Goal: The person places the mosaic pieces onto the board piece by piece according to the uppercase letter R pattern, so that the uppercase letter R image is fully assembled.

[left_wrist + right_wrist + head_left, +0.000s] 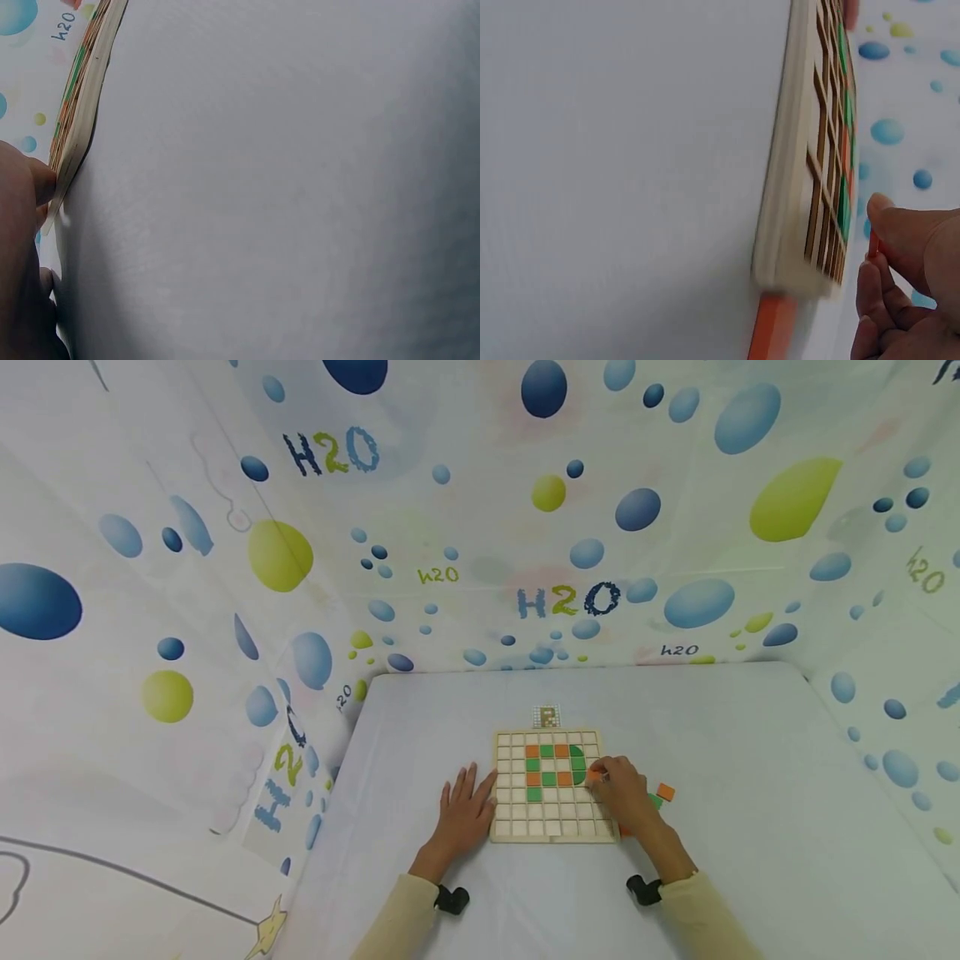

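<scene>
A wooden grid board (525, 827) lies on the table with orange and green square tiles (547, 778) in some of its cells. Two green round-cornered tiles (577, 765) sit at the right side of that pattern. My left hand (461, 817) rests spread on the table, thumb side against the board's left edge. Over the board's right edge, my right hand (621, 793) pinches an orange tile (874, 243) between thumb and fingers. In the left wrist view only part of the left hand (19, 255) shows beside the board.
A small pattern card (547, 717) lies just behind the board. To the right of the right hand are a loose orange tile (665, 792) and a green tile (656, 802). Another orange tile (772, 330) lies by the board's edge. A printed cloth backdrop (480, 527) surrounds the white table.
</scene>
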A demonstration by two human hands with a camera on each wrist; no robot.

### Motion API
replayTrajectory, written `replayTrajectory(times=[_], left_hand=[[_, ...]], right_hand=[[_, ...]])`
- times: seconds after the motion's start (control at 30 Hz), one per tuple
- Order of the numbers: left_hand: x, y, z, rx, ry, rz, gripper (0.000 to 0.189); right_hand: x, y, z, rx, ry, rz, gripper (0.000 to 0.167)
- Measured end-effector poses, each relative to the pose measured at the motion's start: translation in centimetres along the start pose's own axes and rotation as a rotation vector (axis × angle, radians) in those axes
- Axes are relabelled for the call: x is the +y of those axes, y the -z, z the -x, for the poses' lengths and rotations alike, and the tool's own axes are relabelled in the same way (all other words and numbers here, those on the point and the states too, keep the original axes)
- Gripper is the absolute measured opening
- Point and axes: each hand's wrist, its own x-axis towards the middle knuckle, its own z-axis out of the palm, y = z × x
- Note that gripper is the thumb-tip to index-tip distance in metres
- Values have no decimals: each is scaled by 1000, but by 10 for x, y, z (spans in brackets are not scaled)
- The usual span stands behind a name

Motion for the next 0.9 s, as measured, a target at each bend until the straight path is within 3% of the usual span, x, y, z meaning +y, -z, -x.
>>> replayTrajectory(times=[0.27, 0.5, 0.9], left_hand=[[-1, -2, -1, -5, 23, 3, 54], [-4, -4, -2, 9, -1, 9, 54], [-1, -3, 1, 32, -20, 35, 53]], right_hand=[[-33, -31, 5, -8, 90, 26, 20], [-42, -48, 7, 38, 235, 73, 11], [-47, -51, 15, 13, 239, 110, 7]])
